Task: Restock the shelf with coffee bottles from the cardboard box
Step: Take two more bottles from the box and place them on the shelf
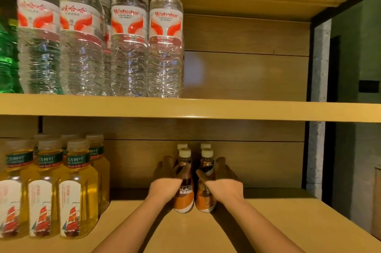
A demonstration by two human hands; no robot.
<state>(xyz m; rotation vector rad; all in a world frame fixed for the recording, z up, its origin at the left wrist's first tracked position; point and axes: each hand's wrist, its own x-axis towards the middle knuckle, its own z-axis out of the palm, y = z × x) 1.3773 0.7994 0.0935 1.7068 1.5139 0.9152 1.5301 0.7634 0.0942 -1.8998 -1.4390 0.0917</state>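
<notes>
Two brown coffee bottles with white caps stand upright on the lower shelf (pixel 268 221), side by side. My left hand (pixel 168 180) grips the left coffee bottle (pixel 185 197) around its body, thumb across the front. My right hand (pixel 223 181) grips the right coffee bottle (pixel 204 199) the same way. Right behind them stand two more coffee bottles (pixel 182 146), of which only the white caps show. The cardboard box is out of view.
Several yellow tea bottles (pixel 77 188) fill the left of the lower shelf. Clear water bottles (pixel 128 42) stand on the upper shelf (pixel 247 110), with green bottles (pixel 8 61) at the far left. The shelf unit's dark frame (pixel 313 149) bounds the right side.
</notes>
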